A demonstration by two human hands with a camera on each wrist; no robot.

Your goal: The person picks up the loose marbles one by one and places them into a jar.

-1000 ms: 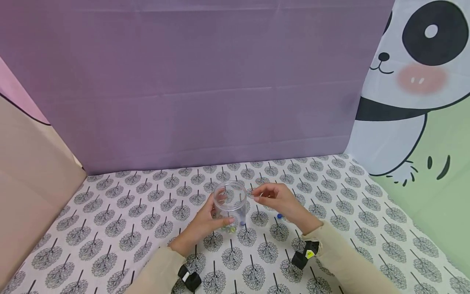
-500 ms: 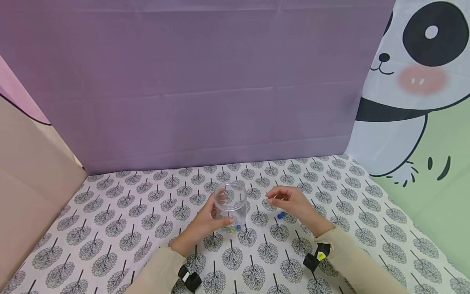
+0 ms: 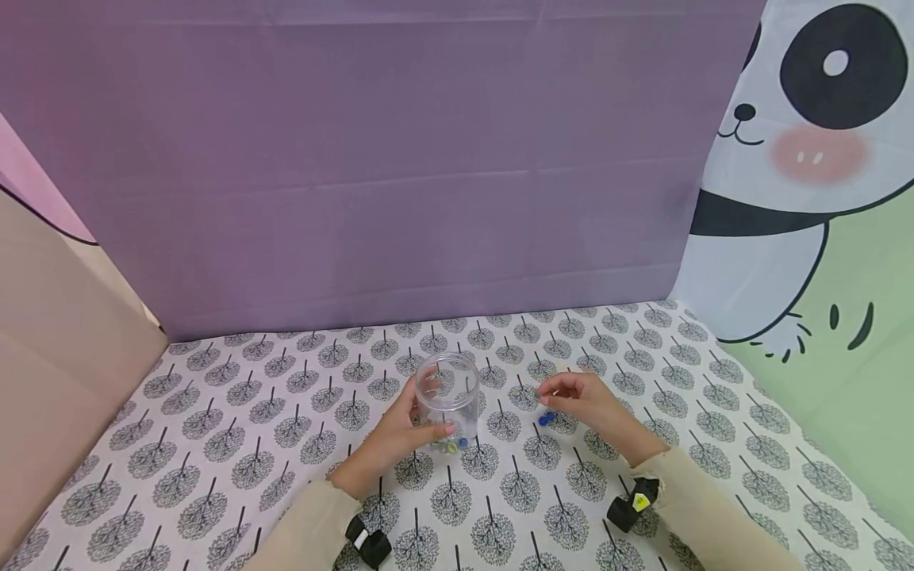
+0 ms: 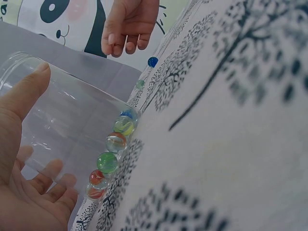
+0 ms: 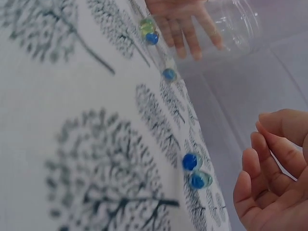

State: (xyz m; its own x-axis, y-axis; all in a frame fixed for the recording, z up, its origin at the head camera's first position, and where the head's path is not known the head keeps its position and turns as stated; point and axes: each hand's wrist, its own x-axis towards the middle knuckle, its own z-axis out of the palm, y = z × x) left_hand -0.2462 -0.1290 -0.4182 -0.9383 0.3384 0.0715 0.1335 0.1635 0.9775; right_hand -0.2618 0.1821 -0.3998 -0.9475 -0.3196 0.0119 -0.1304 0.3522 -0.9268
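My left hand [image 3: 396, 440] holds a clear plastic jar [image 3: 467, 408] upright on the cloth, thumb on the near side and fingers round the far side. In the left wrist view several glass marbles lie along the jar's bottom, among them a green marble [image 4: 107, 162] and an orange-streaked marble [image 4: 116, 142]. To the jar's right, my right hand [image 3: 585, 400] hovers over blue marbles [image 3: 547, 418] on the cloth. Its fingers are loosely bent, and nothing shows between thumb and fingertips in the right wrist view. A pale green marble [image 4: 140, 84] lies near a blue marble [image 4: 152, 62].
The table is covered by a white cloth [image 3: 286, 492] printed with grey trees. A purple backdrop [image 3: 428, 159] rises behind it, with a panda picture [image 3: 785, 159] at the right. Black wrist cameras sit on both forearms.
My right hand has moved right, from near the jar's rim to over the blue marbles. A blue marble inside the jar has settled at its bottom. My left hand and the jar stay put.
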